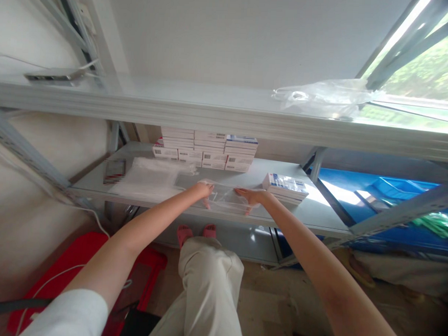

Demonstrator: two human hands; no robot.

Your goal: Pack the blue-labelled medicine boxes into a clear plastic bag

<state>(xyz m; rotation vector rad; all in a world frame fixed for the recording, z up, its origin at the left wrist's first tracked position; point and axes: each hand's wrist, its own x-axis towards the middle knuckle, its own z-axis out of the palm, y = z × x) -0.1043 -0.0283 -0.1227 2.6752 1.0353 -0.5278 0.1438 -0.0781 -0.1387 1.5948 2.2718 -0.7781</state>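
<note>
A clear plastic bag [224, 197] lies near the front edge of the middle shelf, between my two hands. My left hand [206, 191] rests at the bag's left end, fingers apart and pointing inward. At the right end, my right hand [251, 197] touches the film with a finger stretched leftward and the thumb apart from it. Left of my hands is a stack of flat translucent plastic bags [150, 177]. A small pile of white and blue boxes [286, 187] sits just beyond my right hand. Farther back stand stacked white boxes [210, 150].
An upper shelf edge [196, 110] crosses above my forearms, with a crumpled clear bag [322, 95] on it. Blue trays [399, 188] lie at the right, behind a metal shelf post [402, 208]. Below left is a red stool-like object [68, 260].
</note>
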